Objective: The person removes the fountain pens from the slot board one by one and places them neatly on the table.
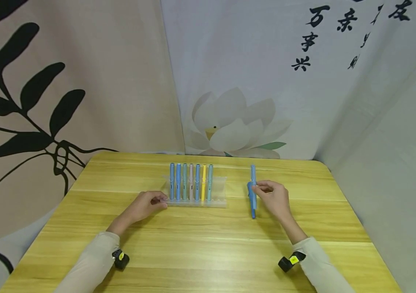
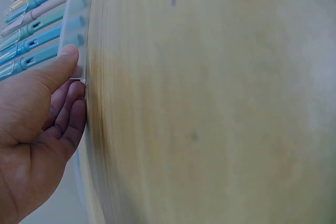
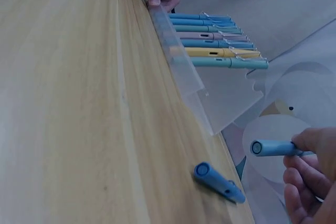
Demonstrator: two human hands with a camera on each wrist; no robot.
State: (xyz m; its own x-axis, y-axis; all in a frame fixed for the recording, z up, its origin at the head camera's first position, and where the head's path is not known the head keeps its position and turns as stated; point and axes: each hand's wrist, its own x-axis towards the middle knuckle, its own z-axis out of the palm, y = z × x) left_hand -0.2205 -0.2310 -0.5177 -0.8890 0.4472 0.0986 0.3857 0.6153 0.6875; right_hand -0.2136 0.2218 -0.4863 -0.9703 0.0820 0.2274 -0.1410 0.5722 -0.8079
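Light-blue pen [image 1: 253,171] in grasp, the right arm reaches in over the wooden table [image 1: 200,252] from the near side, opposite the left one. Closest are the pale sleeves, the left sleeve [image 1: 90,260] and the right sleeve [image 1: 323,266], each with a small black camera at the cuff. Both forearms slant forward and inward, wrists apart.

Farther along, the left hand [image 1: 145,206] lies low at the left end of a clear rack [image 1: 219,191], its thumb on the front lip and the other fingers bent in at the corner, gripping it. Well to the right, the right hand [image 1: 275,199] pinches the light-blue pen between thumb and forefinger, remaining fingers loosely curled; the pen is held above the table, right of the rack. Near it a darker blue pen [image 3: 215,179] lies on the wood.

In the rack lean seven pens [image 1: 191,183] side by side: blue, green, mauve and yellow, packed toward the left and middle. Behind, a cloth backdrop bears a pale lotus [image 1: 235,108] and black characters.
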